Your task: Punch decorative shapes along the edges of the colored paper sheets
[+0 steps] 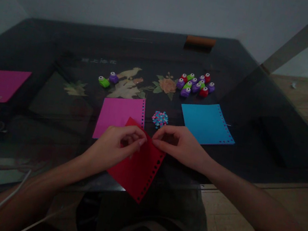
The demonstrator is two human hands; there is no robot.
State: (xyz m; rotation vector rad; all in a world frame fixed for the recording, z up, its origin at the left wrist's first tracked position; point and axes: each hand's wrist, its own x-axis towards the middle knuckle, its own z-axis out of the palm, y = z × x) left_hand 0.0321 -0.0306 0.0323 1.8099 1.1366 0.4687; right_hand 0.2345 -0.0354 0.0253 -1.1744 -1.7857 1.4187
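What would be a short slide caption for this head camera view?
Both hands, left hand and right hand, pinch a red punched sheet over a dark glass table.

A red paper sheet (137,171), punched with holes along one edge, is tilted diagonally over the worktop's (64,59) near edge.

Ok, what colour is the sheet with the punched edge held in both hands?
Red: the sheet shows best in the head view.

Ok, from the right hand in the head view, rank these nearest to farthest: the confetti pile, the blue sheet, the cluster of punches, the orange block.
1. Confetti pile, just beyond the right hand.
2. Blue sheet, to its right.
3. Cluster of punches, farther back.
4. Orange block, at the table's far edge.
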